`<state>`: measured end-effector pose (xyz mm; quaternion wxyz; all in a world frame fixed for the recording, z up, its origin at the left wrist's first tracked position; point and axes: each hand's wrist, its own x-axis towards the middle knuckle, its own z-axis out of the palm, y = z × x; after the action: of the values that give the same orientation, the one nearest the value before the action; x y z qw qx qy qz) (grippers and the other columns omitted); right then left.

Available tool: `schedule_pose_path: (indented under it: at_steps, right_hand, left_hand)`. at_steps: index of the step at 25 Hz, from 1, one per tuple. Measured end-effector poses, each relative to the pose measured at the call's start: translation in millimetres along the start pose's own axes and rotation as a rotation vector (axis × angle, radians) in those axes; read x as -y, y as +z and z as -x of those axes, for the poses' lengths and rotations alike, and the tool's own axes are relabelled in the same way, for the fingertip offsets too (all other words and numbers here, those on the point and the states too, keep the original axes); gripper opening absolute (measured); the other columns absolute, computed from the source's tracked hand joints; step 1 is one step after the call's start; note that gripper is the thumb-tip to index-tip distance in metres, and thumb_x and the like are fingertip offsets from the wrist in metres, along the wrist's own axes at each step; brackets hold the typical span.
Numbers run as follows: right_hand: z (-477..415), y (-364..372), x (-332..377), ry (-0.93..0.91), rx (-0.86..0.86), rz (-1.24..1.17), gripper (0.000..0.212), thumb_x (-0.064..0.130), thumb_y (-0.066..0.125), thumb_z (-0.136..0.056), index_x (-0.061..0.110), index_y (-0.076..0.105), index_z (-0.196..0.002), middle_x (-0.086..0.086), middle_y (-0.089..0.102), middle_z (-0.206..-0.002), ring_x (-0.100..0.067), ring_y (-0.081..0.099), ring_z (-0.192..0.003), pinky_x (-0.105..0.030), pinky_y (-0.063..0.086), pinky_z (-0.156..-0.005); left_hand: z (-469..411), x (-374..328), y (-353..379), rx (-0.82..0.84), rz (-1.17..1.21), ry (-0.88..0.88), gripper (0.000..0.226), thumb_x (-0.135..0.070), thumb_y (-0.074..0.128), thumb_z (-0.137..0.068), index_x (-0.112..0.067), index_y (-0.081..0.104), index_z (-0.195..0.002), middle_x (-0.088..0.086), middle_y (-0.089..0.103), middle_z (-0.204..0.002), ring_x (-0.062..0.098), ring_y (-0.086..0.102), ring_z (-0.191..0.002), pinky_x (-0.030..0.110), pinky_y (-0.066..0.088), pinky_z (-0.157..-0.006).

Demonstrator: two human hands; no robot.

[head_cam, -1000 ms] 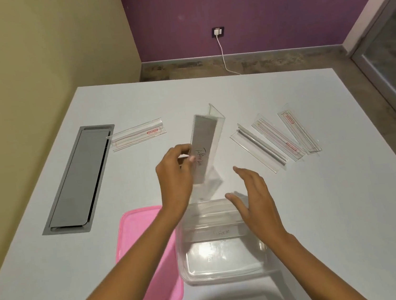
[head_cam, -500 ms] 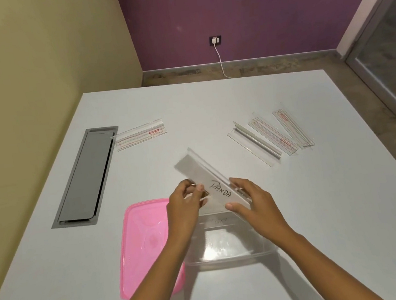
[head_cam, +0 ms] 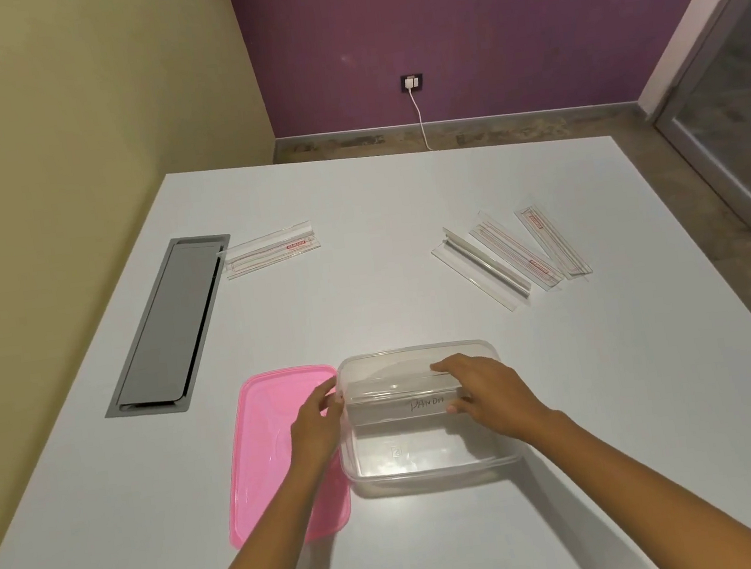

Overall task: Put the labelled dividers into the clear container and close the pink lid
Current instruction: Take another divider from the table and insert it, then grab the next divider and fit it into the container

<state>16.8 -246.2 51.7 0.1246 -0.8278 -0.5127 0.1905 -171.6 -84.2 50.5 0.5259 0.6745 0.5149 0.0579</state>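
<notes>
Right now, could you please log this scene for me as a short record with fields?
container: clear container on white table, open
inside: divider labelled PANDA, set across it
lid: pink lid, flat beside the container, not on
left hand: at the divider's left end
right hand: on its right end
elsewhere: one divider far left, three dividers far right

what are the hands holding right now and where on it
Both hold the clear plastic divider labelled PANDA inside the clear rectangular container: left hand at its left end, right hand at its right end.
</notes>
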Motion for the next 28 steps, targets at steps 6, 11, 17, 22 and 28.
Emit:
schedule_pose_path:
  at_steps: [6,11,17,22,28]
  right_hand:
    - [-11.2,11.7,-5.9,-0.032,0.038,0.006,0.054,0.025,0.067,-0.084,0.021,0.047,-0.135,0.006,0.056,-0.133,-0.023,0.057,-0.109,-0.031,0.042,-0.084]
    - [-10.2,19.9,-10.2,-0.019,-0.015,0.064,0.055,0.021,0.067,-0.083,0.018,0.049,-0.134,0.001,0.057,-0.134,-0.026,0.057,-0.112,-0.033,0.042,-0.094]
    - [-9.5,25.2,-11.8,-0.046,-0.043,0.116,0.056,0.020,0.062,-0.085,0.017,0.044,-0.137,-0.003,0.053,-0.139,-0.025,0.051,-0.123,-0.033,0.037,-0.105]
    - [-6.6,16.0,-8.3,-0.073,-0.115,0.039,0.052,0.032,0.064,-0.087,0.019,0.050,-0.134,0.000,0.051,-0.142,-0.019,0.047,-0.130,-0.032,0.036,-0.107]
    - [-26.7,-16.5,-22.4,0.001,-0.504,-0.066,0.023,0.007,0.064,-0.085,0.013,0.066,-0.107,-0.003,0.068,-0.104,-0.023,0.061,-0.097,-0.035,0.051,-0.083]
  left_hand:
    - [0.5,2.7,-4.4,0.023,0.081,-0.009,0.039,-0.026,0.048,-0.097,-0.022,0.050,-0.136,0.006,0.057,-0.135,0.026,0.052,-0.124,0.048,0.043,-0.105]
    - [2.9,7.0,2.1,-0.029,0.079,0.010,0.038,-0.028,0.047,-0.097,-0.024,0.050,-0.135,0.003,0.058,-0.135,0.023,0.051,-0.126,0.038,0.038,-0.105]
    - [1.8,6.9,6.0,-0.069,-0.007,0.047,0.038,-0.027,0.044,-0.099,-0.024,0.048,-0.136,0.004,0.057,-0.136,0.026,0.051,-0.127,0.040,0.039,-0.106]
    - [-5.6,0.0,5.1,-0.059,-0.083,0.060,0.037,-0.027,0.046,-0.097,-0.017,0.051,-0.132,0.005,0.060,-0.131,0.025,0.055,-0.120,0.036,0.042,-0.100]
    - [-20.7,-23.3,16.8,-0.208,-0.347,0.400,0.039,-0.017,0.047,-0.096,-0.018,0.046,-0.135,0.001,0.051,-0.138,0.021,0.045,-0.128,0.033,0.036,-0.105]
